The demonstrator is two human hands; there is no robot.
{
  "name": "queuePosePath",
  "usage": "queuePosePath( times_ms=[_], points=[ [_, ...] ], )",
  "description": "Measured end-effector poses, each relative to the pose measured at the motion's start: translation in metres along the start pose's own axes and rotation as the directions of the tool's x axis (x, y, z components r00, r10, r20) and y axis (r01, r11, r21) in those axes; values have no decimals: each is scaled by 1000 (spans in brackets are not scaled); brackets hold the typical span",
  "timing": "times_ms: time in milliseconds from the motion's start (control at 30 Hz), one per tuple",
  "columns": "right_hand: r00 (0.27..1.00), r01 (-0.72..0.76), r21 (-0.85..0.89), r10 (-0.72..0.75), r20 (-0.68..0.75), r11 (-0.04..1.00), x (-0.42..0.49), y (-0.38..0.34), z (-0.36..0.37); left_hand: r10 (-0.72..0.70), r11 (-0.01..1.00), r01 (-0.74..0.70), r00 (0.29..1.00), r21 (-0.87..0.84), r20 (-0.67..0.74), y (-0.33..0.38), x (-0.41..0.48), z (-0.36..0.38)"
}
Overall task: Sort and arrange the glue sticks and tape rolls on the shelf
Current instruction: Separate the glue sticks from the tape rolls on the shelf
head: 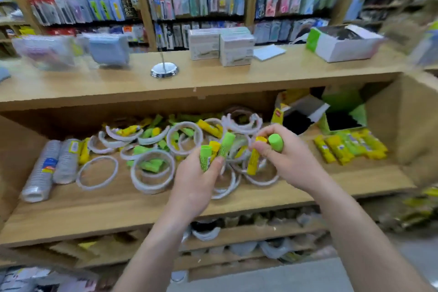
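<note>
- White tape rolls (151, 172) lie loose on the wooden shelf (118, 211), at 9 o'clock of the hands.
- Left hand (195, 185): fingers grip splayed green and yellow glue sticks (205, 157); one may slip out.
- Right hand (292, 161): fingers clamp two more sticks (276, 142); the overfilled grasp risks a drop.

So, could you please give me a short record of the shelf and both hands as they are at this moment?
left hand: grips a bunch of green and yellow glue sticks
right hand: holds a green glue stick and a yellow glue stick
shelf middle: loose tape rolls mixed with scattered glue sticks
left end: wrapped tape stacks lying on their sides
right end: row of glue sticks side by side, open boxes behind
</note>
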State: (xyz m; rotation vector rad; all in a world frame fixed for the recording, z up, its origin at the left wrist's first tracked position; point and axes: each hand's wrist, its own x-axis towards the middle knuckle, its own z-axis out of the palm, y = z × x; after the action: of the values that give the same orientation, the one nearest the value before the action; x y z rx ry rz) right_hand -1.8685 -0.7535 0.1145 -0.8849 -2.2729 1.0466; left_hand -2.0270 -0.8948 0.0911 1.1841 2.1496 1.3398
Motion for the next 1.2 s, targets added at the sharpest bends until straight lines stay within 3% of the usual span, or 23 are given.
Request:
queuePosePath(
  times_ms=[100, 200, 367, 500, 700, 800, 900, 1033, 1200],
  points=[
    [971, -177, -1, 174, -161, 984, -26, 48, -49, 27, 999, -31, 993, 37, 113, 26, 9, 73],
    [925, -349, -60, 333, -186, 935, -32, 94, -73, 11, 991, -37, 980, 126, 198, 41, 18, 137],
    [898, -440, -249, 416, -145, 863, -7, 126, -79, -53, 929, 20, 996, 369, 77, 49, 31, 183],
    [889, -459, -273, 438, -137, 846, 15, 127, -69, -102, 899, 84, 995, 430, 19, 54, 34, 193],
    [950, -279, -164, 247, -191, 946, -15, 134, -74, -214, 916, 204, 977, 347, -10, 62, 39, 205],
    [979, -170, -171, 146, -143, 970, -33, 150, -72, -193, 927, 180, 981, 330, 7, 63, 33, 211],
    [995, -78, -228, 60, -83, 971, -39, 163, -68, -83, 864, 99, 995, 494, -54, 66, 22, 216],
    [994, -32, -332, -6, -112, 943, -43, 176, -73, -6, 744, 99, 990, 661, -141, 70, 24, 225],
    [987, -21, -357, -37, -154, 934, -49, 185, -81, -109, 836, 164, 985, 524, -133, 67, 40, 236]
  ],
)
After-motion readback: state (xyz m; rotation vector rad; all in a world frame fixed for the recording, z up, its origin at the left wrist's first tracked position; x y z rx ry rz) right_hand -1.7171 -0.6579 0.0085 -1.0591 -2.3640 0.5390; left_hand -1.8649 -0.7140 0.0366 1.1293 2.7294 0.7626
